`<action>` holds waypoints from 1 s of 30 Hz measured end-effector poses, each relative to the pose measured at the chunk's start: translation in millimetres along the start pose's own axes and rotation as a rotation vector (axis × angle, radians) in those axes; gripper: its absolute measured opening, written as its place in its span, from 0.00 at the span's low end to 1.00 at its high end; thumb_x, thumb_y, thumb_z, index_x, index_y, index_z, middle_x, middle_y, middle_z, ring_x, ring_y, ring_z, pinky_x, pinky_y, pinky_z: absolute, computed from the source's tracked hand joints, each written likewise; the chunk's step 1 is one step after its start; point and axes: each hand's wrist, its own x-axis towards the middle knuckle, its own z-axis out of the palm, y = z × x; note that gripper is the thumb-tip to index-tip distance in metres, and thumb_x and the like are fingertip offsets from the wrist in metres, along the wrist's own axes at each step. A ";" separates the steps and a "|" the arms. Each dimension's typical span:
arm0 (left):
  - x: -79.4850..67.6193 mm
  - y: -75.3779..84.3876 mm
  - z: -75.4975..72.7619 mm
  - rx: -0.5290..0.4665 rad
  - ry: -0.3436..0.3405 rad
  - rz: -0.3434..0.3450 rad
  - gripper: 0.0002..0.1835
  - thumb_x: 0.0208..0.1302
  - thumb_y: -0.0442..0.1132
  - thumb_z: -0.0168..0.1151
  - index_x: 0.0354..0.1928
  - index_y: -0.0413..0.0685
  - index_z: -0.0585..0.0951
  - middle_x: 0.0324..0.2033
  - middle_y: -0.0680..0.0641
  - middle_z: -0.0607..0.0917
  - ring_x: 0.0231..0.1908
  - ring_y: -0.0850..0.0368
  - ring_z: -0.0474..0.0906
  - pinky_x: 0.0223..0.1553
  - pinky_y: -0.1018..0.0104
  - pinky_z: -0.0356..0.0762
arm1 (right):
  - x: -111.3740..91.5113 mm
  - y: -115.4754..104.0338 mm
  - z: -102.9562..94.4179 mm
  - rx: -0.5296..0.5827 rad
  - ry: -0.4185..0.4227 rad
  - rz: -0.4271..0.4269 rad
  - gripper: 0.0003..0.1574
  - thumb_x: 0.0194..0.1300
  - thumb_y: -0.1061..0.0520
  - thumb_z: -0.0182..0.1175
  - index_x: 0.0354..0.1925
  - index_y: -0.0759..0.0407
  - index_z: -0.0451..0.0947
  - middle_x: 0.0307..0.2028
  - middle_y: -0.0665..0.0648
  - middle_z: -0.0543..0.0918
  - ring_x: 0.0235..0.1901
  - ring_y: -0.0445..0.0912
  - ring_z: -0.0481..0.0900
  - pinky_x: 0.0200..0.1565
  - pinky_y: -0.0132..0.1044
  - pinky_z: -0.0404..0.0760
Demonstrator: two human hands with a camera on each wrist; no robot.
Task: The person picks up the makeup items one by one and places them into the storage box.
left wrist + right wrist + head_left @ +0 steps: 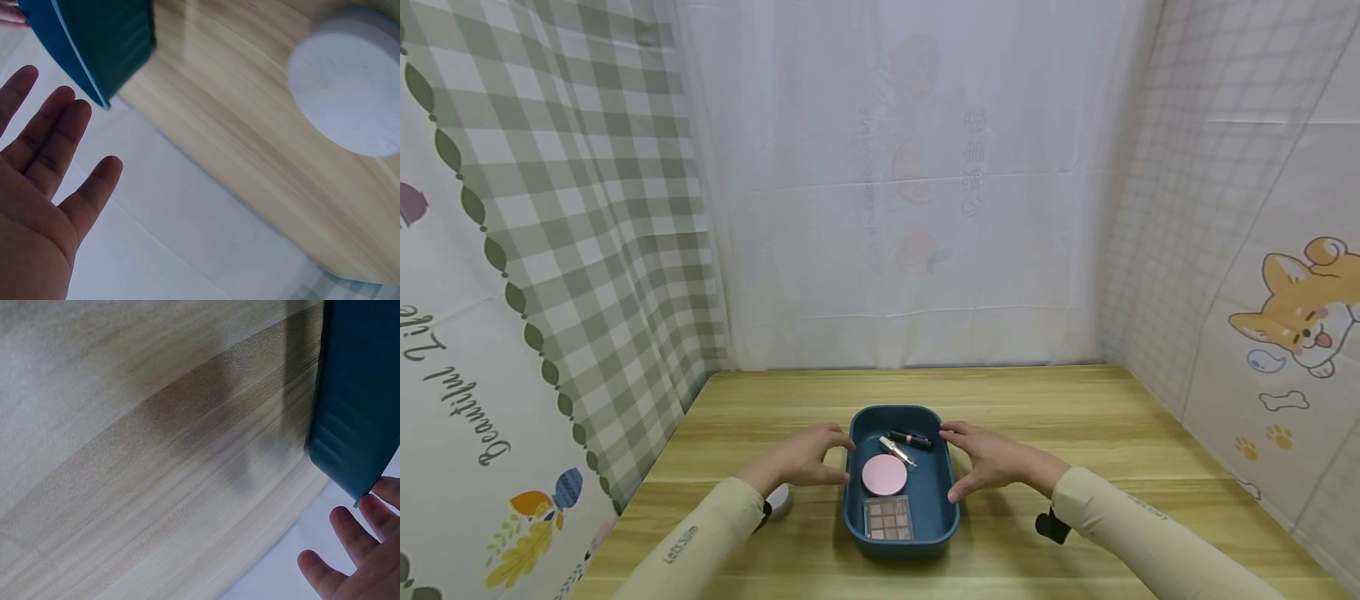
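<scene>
A dark blue rectangular bin (934, 510) stands on the wooden table between the two hands. Inside lie a round pink compact (884, 475), a clear-lidded eyeshadow palette (888, 519), a slim silvery tube (897, 451) and a black tube with a pinkish band (911, 439). To the left of the bin is my left hand (808, 457), fingers spread; the left wrist view shows a gap between its fingertips and the bin wall (119, 44). My right hand (992, 460) is at the right side, its fingertips (369, 503) at the bin's rim, apparently touching it.
A round white object (347, 94) sits on the table by the left wrist, partly hidden in the head view. Wood-grain tabletop (775, 396) surrounds the bin. Curtains hang at the back (820, 275), the left (617, 208) and the right (1210, 275).
</scene>
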 end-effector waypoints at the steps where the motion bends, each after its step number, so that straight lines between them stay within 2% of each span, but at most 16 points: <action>1: -2.1 -2.2 -0.5 -0.010 0.009 -0.007 0.24 0.61 0.45 0.70 0.55 0.39 0.81 0.52 0.41 0.80 0.52 0.43 0.78 0.55 0.47 0.76 | -0.1 0.0 0.0 0.002 0.000 0.002 0.66 0.51 0.35 0.74 0.73 0.68 0.58 0.73 0.68 0.57 0.68 0.66 0.63 0.62 0.65 0.66; 4: -8.7 -8.9 -1.7 -0.041 0.027 -0.031 0.24 0.59 0.44 0.72 0.55 0.38 0.81 0.50 0.41 0.80 0.51 0.42 0.78 0.53 0.45 0.76 | -0.1 0.0 0.0 0.003 -0.002 0.009 0.66 0.51 0.34 0.74 0.73 0.68 0.58 0.73 0.68 0.58 0.68 0.66 0.63 0.62 0.65 0.67; 13: -33.0 -27.9 -0.7 -0.053 0.043 -0.090 0.26 0.57 0.46 0.73 0.55 0.40 0.80 0.50 0.41 0.79 0.48 0.41 0.77 0.49 0.44 0.76 | -0.2 -0.7 0.1 0.004 -0.006 0.026 0.66 0.51 0.34 0.74 0.74 0.66 0.58 0.73 0.66 0.57 0.68 0.65 0.63 0.62 0.64 0.67; 20: -46.2 -41.6 2.3 -0.108 0.050 -0.147 0.29 0.58 0.46 0.73 0.57 0.39 0.78 0.54 0.40 0.77 0.52 0.39 0.75 0.53 0.41 0.74 | -0.2 -0.7 0.6 0.005 -0.004 0.027 0.66 0.50 0.34 0.74 0.73 0.67 0.58 0.73 0.66 0.58 0.68 0.65 0.63 0.63 0.64 0.67; 30: -56.4 -54.1 8.2 -0.099 0.069 -0.134 0.31 0.56 0.46 0.74 0.57 0.35 0.78 0.51 0.40 0.77 0.51 0.38 0.76 0.49 0.41 0.76 | 0.4 -0.2 0.7 -0.001 -0.005 0.027 0.66 0.51 0.33 0.74 0.74 0.66 0.58 0.73 0.66 0.58 0.68 0.65 0.62 0.63 0.64 0.66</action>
